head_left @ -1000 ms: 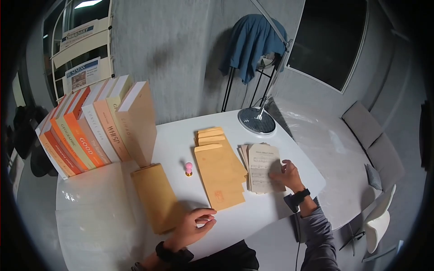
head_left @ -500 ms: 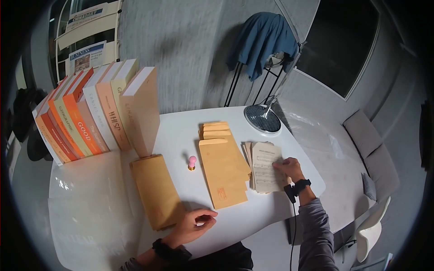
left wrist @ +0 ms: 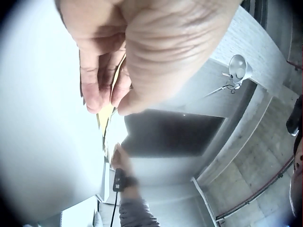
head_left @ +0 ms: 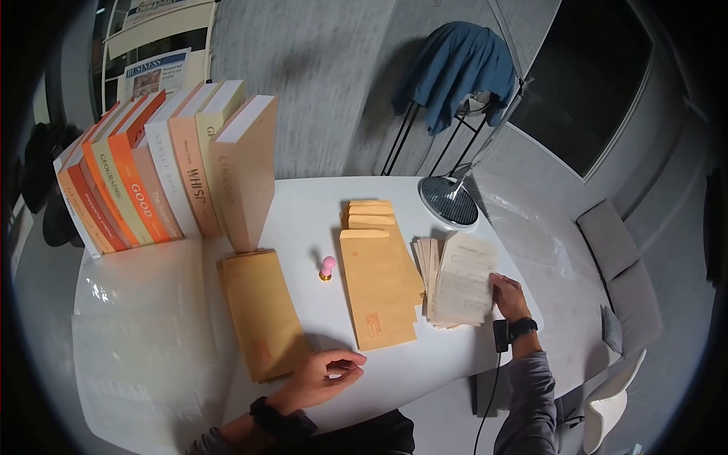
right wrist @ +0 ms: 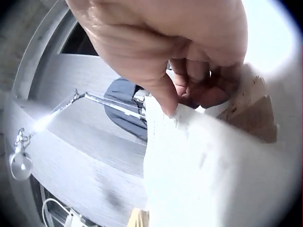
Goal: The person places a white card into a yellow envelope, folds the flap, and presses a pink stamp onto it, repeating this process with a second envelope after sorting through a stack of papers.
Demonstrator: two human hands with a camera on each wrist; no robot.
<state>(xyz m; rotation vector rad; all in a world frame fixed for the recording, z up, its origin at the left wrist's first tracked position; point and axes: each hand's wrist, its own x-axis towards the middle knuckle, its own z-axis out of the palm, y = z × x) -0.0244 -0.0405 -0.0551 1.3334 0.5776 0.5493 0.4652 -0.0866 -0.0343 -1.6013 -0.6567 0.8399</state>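
The right hand (head_left: 510, 296) pinches the right edge of a worn paper sheet (head_left: 466, 277), lifted at a tilt over a fanned stack of old papers (head_left: 430, 262). In the right wrist view the thumb of the right hand (right wrist: 173, 90) lies on the sheet (right wrist: 189, 165). Left of the papers lie overlapping tan envelopes (head_left: 375, 280), the front one with a red stamp mark. The left hand (head_left: 322, 375) rests at the table's near side with loosely curled fingers, beside a pile of brown envelopes (head_left: 265, 311), holding nothing.
A pink stamp with a gold base (head_left: 327, 268) stands between the envelope groups. A row of books (head_left: 163, 171) stands at the left. The lamp's round base (head_left: 448, 202) is at the table's back right. Clear plastic (head_left: 140, 318) covers the left part.
The right hand has moved from the top of the paper stack to its right edge, and the top sheet is now raised and tilted. The left hand has stayed nearly still.
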